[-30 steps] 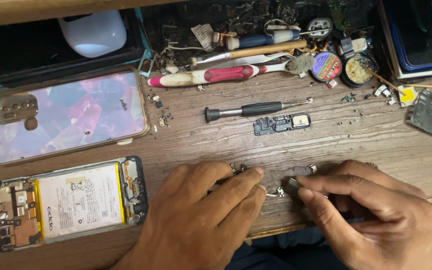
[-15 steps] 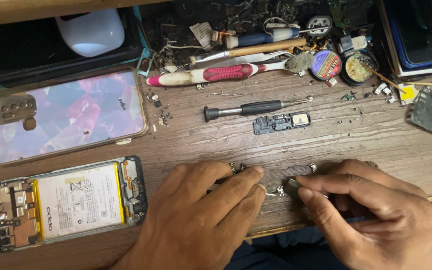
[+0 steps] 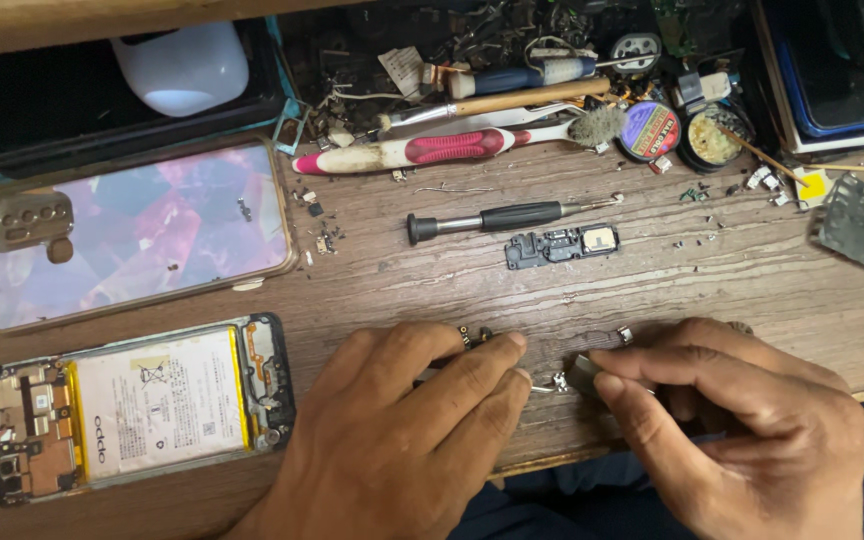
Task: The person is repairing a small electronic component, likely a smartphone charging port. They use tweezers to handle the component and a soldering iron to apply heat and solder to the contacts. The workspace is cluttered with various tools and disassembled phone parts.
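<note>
My left hand lies palm down near the wooden bench's front edge, fingers pressing a small dark phone part onto the wood. My right hand is curled beside it, thumb and forefinger pinched on a small grey tool. The tool's tip meets a tiny metal piece between the two hands. A thin ribbon cable lies just beyond the right fingers. Most of the held part is hidden under my left fingers.
An opened phone with its battery exposed lies at the left, its back cover behind it. A black screwdriver, a small black module, a red-and-white toothbrush, solder tins and a metal shield crowd the back.
</note>
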